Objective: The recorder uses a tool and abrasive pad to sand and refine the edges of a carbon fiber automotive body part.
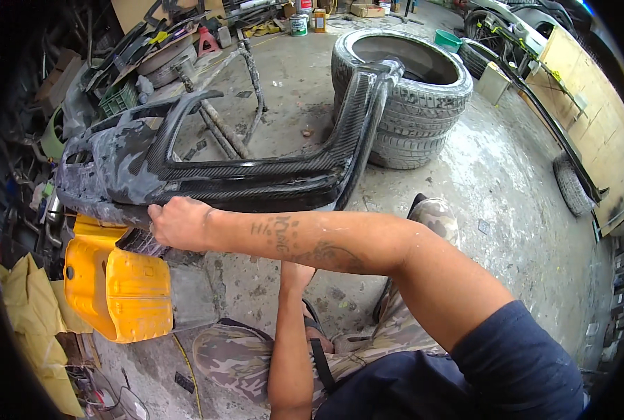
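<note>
A large black carbon-fibre car body panel (256,170), patched with grey dusty areas at its left end, lies across the view in front of me. My right arm reaches far left over my left arm. My right hand (181,222) is closed at the panel's near lower edge; whatever lies under its fingers is hidden. Below my right forearm, my left hand (298,274) is mostly covered, with only the wrist and back of the hand showing. Its fingers cannot be seen. The panel's right arm rests against a stack of tyres (424,105).
A cut yellow plastic jug (140,297) stands below the panel's left end. Behind the panel is a worn metal stand (252,91). Clutter lines the left side, with brown paper (32,301) nearer me. At right, a plywood sheet (592,119) leans beside a loose tyre (572,183).
</note>
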Motion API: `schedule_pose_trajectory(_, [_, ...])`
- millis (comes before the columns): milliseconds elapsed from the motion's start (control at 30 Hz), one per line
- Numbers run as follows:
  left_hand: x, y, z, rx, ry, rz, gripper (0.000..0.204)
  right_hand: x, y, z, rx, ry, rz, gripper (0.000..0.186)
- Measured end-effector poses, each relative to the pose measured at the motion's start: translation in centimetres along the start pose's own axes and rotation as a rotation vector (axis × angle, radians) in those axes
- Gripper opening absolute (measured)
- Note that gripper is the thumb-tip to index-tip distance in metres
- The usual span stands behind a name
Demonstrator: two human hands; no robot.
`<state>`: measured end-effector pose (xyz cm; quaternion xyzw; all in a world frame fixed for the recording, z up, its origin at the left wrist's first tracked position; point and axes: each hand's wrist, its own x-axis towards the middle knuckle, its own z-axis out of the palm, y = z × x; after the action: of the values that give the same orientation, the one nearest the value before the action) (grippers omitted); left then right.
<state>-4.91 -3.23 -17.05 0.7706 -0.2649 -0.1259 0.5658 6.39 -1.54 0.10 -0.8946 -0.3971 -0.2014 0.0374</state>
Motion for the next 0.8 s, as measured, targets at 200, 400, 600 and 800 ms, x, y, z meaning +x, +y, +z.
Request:
schedule_pose_trajectory(200, [-0.8,-5.8,0.5,-0.831,0.104,-0.162,0.046,-2.2,-0.5,-1.6,0.066,0.162,0.007,0.032])
schedule_pose_trajectory(400, [0.9,3.2,-0.7,-0.110,-0.075,-0.108,0.042,-17.7,2.7,-7.8,0.388,0.823,0.394,0.042])
schedule_pose_trajectory(600, [0.5,4.1,-1.2,-0.212,-0.001,-0.231,0.050,-30.7,9.9,-8.5,0.434,0.946,0.930,0.039])
schedule_pose_trajectory(800, [0.3,3.7,-1.1,-0.322,0.010,-0.208,0.046,-30.1,13.9,-9.4,0.498,0.928,0.739,0.038])
